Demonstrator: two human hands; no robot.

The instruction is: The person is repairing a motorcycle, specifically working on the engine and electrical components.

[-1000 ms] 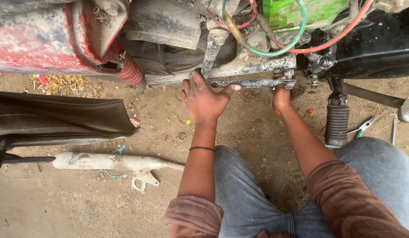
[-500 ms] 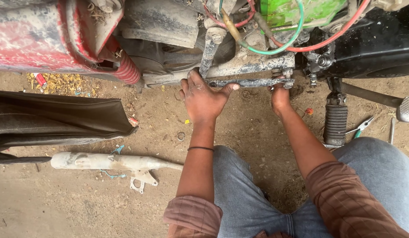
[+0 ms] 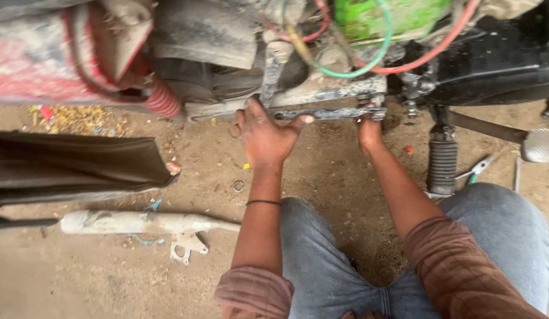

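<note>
Dirt ground (image 3: 322, 177), left hand (image 3: 264, 133) grip wrapped round grey bar (image 3: 327, 113), right hand (image 3: 369, 131) grip pinching its end

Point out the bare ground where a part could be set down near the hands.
Free dirt lies between the left hand and the dark cloth, though a small ring sits there. More lies below the detached exhaust pipe. It is crowded under the motorcycle frame bar by the right hand and footpeg.
</note>
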